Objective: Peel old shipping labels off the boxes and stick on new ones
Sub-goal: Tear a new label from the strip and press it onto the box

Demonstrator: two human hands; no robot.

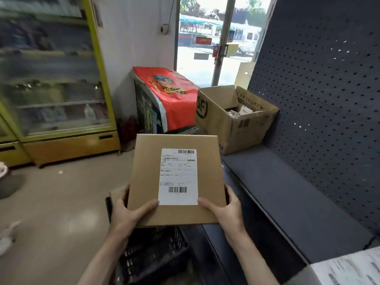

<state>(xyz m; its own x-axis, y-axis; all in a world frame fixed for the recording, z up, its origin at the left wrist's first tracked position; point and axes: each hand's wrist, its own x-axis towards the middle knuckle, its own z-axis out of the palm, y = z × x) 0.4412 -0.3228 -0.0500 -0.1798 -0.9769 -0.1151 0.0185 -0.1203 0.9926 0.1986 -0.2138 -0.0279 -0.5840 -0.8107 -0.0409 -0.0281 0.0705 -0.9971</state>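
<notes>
head view: you hold the flat cardboard box [176,179] up over the black crate [152,256], left hand [131,212] and right hand [226,210] gripping its near corners, thumbs on top; it looks light and stiff (label [178,176] probably tears), so start peeling at a corner

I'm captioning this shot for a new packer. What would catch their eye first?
The flat brown cardboard box at centre, gripped at its near corners by the left hand and right hand, with a white barcoded shipping label flat on top. Behind it, an open brown carton sits on the dark shelf.
</notes>
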